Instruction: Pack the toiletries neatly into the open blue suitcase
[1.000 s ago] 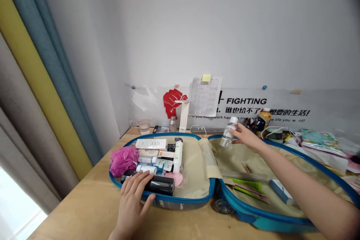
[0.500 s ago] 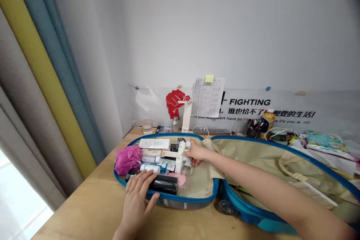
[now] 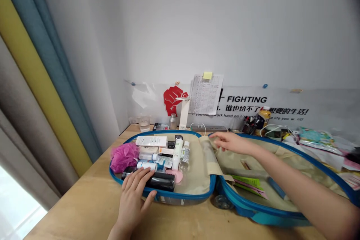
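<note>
Holding right hand loosely half open, with fingers bent and nothing gripped, above or against the cloth strip between both halves of the open suitcase; cannot tell which. Resting left hand with fingers spread and thumb apart on top of the black bottle, without wrapping around it. Can see the black bottle lying left to right along the near side of the left half, just inside the blue rim. Just past it, can make out a pink disc, and farther off a white tube with a clear bottle just beside it on the right. Can also spot a pink puff at left and a white box along the far side. In the right half, can pick out a green packet toward the near left. Behind the suitcase, can see a cup, a silver bottle and a white stand on the wooden table.
</note>
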### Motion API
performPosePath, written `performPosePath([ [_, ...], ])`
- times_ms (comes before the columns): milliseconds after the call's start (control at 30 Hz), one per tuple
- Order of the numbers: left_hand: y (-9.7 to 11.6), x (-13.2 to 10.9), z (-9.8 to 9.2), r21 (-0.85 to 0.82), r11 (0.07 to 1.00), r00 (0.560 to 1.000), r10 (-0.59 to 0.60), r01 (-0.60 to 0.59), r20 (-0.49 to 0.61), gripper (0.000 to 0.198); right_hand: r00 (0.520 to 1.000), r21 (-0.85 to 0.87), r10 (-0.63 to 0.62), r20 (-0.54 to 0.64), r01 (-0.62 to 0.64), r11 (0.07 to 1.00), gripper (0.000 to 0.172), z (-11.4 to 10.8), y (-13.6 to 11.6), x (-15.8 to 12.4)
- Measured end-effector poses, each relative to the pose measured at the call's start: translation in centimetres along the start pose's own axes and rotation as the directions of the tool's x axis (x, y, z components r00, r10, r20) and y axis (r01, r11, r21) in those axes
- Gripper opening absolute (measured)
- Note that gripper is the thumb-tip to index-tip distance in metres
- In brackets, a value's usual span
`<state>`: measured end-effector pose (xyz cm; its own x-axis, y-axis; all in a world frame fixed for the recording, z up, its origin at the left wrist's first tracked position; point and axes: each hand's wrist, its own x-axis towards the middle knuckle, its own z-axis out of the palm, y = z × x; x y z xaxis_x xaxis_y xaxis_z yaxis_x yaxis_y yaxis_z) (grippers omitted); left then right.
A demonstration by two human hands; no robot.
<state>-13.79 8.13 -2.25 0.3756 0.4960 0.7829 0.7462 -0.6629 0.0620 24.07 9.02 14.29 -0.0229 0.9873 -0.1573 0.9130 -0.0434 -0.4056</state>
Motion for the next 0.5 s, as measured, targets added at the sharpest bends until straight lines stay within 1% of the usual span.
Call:
performPosePath([
  [67,0.0,0.1,0.0,-0.004,1.000,1.000,0.010,-0.010,-0.015,0.038,0.995,-0.049,0.040,0.094,-0.036,0.998,0.040,-0.6,2.9,-2.2],
  [133,0.0,0.1,-0.1,-0.003,1.000,1.000,0.014,-0.014,-0.018,0.038,0.982,-0.109,0.096,0.163,-0.078,0.991,0.033,-0.4,5.7,-4.3],
  [200,0.0,0.1,0.0,0.003,1.000,1.000,0.013,-0.013,-0.012,0.038,0.975,-0.178,0.153,0.163,-0.124,0.976,0.028,0.2,8.1,-6.2],
  [267,-0.1,0.0,0.0,0.008,1.000,1.000,0.010,-0.010,-0.004,0.039,0.971,-0.237,0.205,0.123,-0.172,0.956,0.027,0.7,10.2,-7.6],
  [367,-0.2,-0.1,0.1,0.009,1.000,1.000,0.004,-0.004,0.001,0.039,0.966,-0.265,0.232,0.112,-0.196,0.944,0.032,1.5,12.2,-8.8],
  [433,-0.2,-0.1,0.1,0.005,1.000,1.000,0.000,0.000,-0.003,0.039,0.970,-0.255,0.208,0.128,-0.170,0.952,0.039,2.2,12.6,-8.9],
  [500,-0.2,-0.1,0.0,0.002,1.000,1.000,0.000,0.000,-0.007,0.039,0.978,-0.248,0.163,0.128,-0.128,0.960,0.042,3.1,12.5,-8.6],
])
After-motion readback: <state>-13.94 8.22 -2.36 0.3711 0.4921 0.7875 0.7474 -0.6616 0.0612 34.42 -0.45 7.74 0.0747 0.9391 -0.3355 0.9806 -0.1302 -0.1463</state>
